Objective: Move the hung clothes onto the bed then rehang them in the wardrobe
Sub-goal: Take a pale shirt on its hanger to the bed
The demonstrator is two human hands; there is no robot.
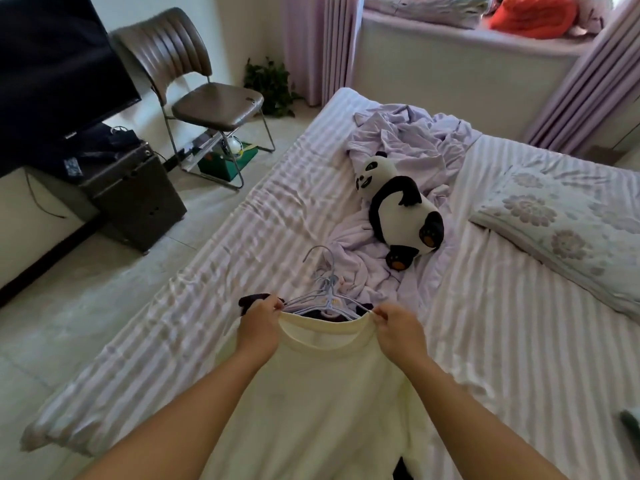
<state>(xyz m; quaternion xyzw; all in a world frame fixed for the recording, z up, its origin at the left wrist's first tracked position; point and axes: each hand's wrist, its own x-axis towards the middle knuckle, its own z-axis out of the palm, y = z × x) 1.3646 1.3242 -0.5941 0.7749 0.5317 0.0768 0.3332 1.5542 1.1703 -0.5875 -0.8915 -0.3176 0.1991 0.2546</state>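
You are pinching the neckline of the cream shirt (pixel 311 393) with both hands: your left hand (pixel 258 322) is gripping the collar at its left end and your right hand (pixel 398 327) is gripping it at the right, fingers curled onto the fabric. The shirt is lying flat near the bed's (pixel 519 341) foot edge, on top of a dark garment (pixel 251 301) that is showing at the collar and below. A bunch of pale blue hangers (pixel 325 292) is lying just beyond the collar, hooks pointing toward the panda (pixel 401 209) in the middle of the bed. This is looking like the turn between the halves of the task: clothes are on the bed, rehanging is not yet done. Next you are likely needing to free one hanger from the bunch and feed it through the stretched neck, so keep the collar open and watch for tangled hooks
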